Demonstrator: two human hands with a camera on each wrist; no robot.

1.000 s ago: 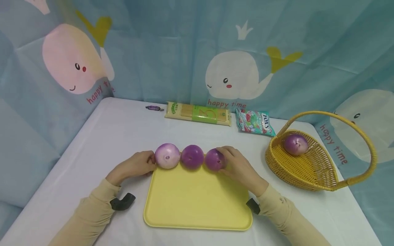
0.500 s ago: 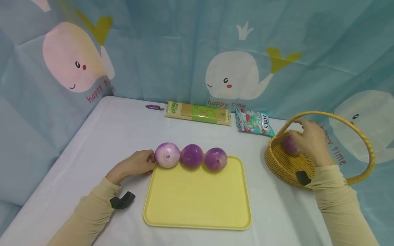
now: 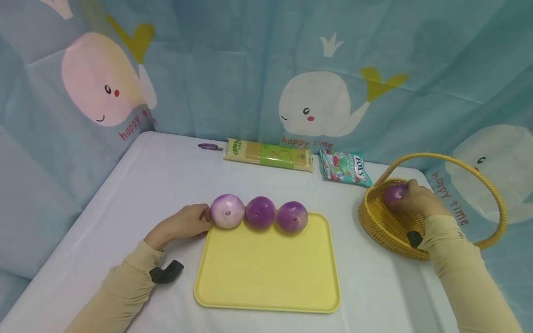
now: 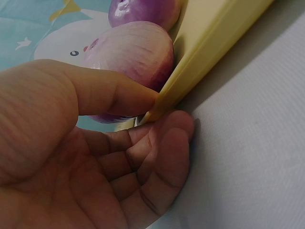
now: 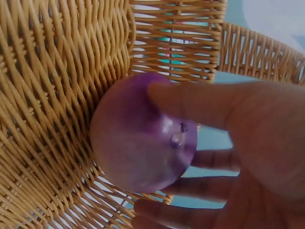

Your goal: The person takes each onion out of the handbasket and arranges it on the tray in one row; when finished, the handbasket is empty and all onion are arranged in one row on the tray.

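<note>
My left hand [image 3: 185, 224] pinches the upper left corner of the yellow tray [image 3: 266, 273], its thumb at the rim and fingers curled below, as the left wrist view shows. Right beside it sits a pale purple onion [image 3: 227, 211]. Two darker onions, a middle one [image 3: 260, 213] and a right one [image 3: 292, 217], continue the row along the tray's far edge. Inside the wicker basket [image 3: 376, 236], my right hand [image 3: 422, 199] grips another purple onion [image 5: 138, 138]. The thumb presses on its top and the fingers reach round its side, partly hidden behind it.
A noodle packet [image 3: 268, 155], a teal candy bag [image 3: 344, 167] and a small purple wrapped sweet [image 3: 210, 147] lie along the table's back edge. The basket's tall handle [image 3: 462, 164] arches above my right hand. A blue curtain [image 3: 233, 83] hangs behind the table.
My right hand let go of the right onion on the tray, moved right into the basket and took hold of the onion there. My left hand stayed at the tray's corner.
</note>
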